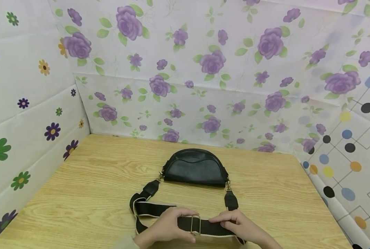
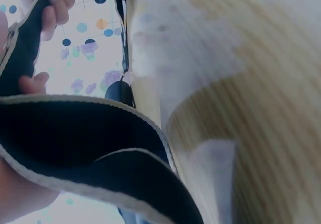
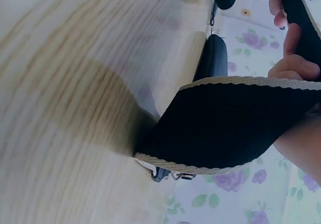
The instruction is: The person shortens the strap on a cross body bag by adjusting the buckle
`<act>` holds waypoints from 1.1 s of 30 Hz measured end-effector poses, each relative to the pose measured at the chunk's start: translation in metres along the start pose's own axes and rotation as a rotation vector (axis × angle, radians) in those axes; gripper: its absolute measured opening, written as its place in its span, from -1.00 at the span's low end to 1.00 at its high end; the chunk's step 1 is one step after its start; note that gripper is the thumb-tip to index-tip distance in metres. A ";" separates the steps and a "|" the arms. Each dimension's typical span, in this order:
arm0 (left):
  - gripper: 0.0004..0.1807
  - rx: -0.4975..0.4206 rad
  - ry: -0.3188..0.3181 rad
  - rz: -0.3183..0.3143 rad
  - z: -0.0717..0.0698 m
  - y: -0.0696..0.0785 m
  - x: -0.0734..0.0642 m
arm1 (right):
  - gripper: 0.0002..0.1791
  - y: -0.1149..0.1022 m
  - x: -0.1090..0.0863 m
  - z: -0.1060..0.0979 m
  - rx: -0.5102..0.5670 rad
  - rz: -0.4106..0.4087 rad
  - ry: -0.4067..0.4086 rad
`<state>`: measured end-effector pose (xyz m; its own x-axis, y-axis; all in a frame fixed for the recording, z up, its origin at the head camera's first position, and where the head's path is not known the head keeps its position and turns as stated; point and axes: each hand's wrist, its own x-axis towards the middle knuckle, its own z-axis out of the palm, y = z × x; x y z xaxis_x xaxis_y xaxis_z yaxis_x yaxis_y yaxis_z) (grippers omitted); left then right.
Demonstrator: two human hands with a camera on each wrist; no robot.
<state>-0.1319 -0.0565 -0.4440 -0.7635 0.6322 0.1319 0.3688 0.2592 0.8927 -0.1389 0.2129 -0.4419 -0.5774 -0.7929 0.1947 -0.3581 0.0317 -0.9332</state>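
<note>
A black half-moon shoulder bag [image 1: 194, 169] lies on the wooden table, its wide strap [image 1: 214, 228] clipped at both ends. My left hand [image 1: 171, 224] grips this black, cream-edged strap just left of a gold slide buckle [image 1: 191, 224]. Right of the buckle, my right hand [image 1: 239, 226] pinches the strap between thumb and fingers. The stretch between the hands is held roughly level. In the left wrist view a loop of strap [image 2: 65, 133] hangs close to the camera. The right wrist view shows another strap length [image 3: 225, 123] hanging down to the table.
The wooden tabletop [image 1: 88, 183] extends around the bag. Behind it hangs a purple-flowered cloth [image 1: 185, 76]. Flower-print cloth [image 1: 23, 83] lines the left side and dotted cloth [image 1: 353, 180] the right. Slack strap [image 1: 141, 224] loops beside my left hand.
</note>
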 end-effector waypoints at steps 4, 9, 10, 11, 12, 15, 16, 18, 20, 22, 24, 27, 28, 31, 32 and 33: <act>-0.48 -0.039 0.073 0.030 0.003 0.000 0.000 | -0.67 -0.002 0.000 -0.001 0.091 0.081 0.034; -0.48 -0.110 0.095 0.044 0.005 0.000 0.000 | -0.64 -0.005 0.002 0.001 0.116 0.103 0.076; -0.48 -0.130 0.093 0.046 0.005 0.000 0.000 | -0.64 -0.006 0.003 0.001 0.112 0.107 0.087; -0.48 -0.151 0.092 0.051 0.005 0.000 0.000 | -0.65 -0.007 0.004 0.001 0.101 0.106 0.095; -0.48 -0.177 0.087 0.054 0.006 0.001 0.000 | -0.65 -0.008 0.005 0.002 0.093 0.106 0.105; -0.47 -0.247 0.078 0.073 0.006 0.002 0.001 | -0.68 -0.011 0.009 0.003 0.076 0.121 0.132; -0.48 -0.265 0.077 0.081 0.007 0.003 0.002 | -0.68 -0.012 0.010 0.004 0.077 0.126 0.139; -0.49 -0.297 0.076 0.090 0.007 0.004 0.002 | -0.69 -0.014 0.012 0.005 0.082 0.135 0.154; -0.49 -0.316 0.082 0.094 0.007 0.005 0.003 | -0.69 -0.015 0.013 0.006 0.103 0.143 0.163; -0.50 -0.333 0.088 0.092 0.007 0.008 0.003 | -0.69 -0.017 0.014 0.007 0.130 0.148 0.176; -0.51 -0.356 0.091 0.083 0.006 0.012 0.002 | -0.68 -0.018 0.015 0.007 0.156 0.158 0.189; -0.51 -0.396 0.095 0.065 0.005 0.016 0.002 | -0.68 -0.019 0.016 0.007 0.186 0.183 0.214; -0.51 -0.410 0.096 0.058 0.005 0.016 0.003 | -0.68 -0.018 0.017 0.008 0.193 0.191 0.221; -0.50 -0.450 0.092 0.041 0.006 0.014 0.003 | -0.69 -0.017 0.018 0.009 0.212 0.206 0.235; -0.50 -0.460 0.089 0.044 0.006 0.014 0.004 | -0.70 -0.016 0.018 0.009 0.218 0.207 0.240; -0.49 -0.464 0.087 0.047 0.007 0.013 0.004 | -0.70 -0.016 0.018 0.010 0.222 0.205 0.245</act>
<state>-0.1265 -0.0455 -0.4351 -0.8008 0.5664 0.1948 0.1434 -0.1344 0.9805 -0.1366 0.1919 -0.4269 -0.7883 -0.6141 0.0382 -0.0648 0.0211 -0.9977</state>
